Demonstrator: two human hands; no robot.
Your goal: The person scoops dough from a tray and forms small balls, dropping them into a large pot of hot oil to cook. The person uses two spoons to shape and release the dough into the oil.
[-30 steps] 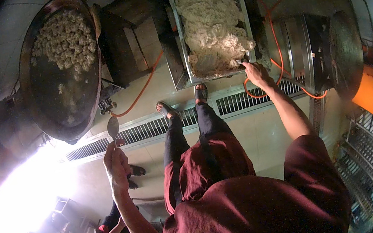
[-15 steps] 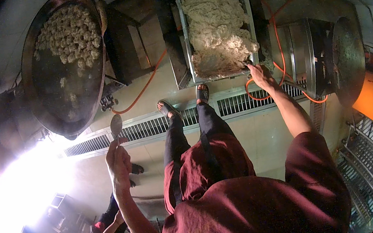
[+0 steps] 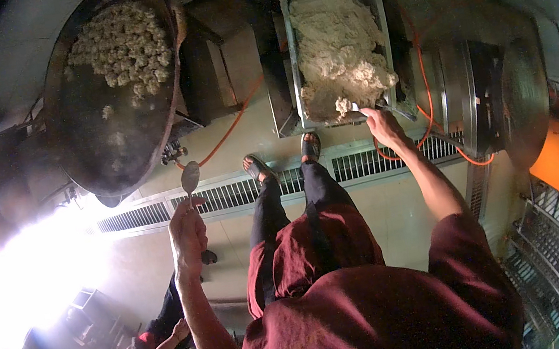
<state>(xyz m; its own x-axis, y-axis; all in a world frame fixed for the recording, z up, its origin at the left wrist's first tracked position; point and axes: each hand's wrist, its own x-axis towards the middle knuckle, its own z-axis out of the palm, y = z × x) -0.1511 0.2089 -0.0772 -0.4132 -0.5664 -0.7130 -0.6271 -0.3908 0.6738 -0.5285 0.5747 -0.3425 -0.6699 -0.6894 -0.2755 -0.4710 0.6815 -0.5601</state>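
My right hand had pulled a lump of dough free at the tray edge, gripping a scraper. My left hand stayed closed on the spoon, lower left of the wok.

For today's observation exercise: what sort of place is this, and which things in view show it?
Probably a commercial frying kitchen: a big round dark metal wok holding pale fried lumps, a rectangular metal tray of pale batter, and orange gas hoses.
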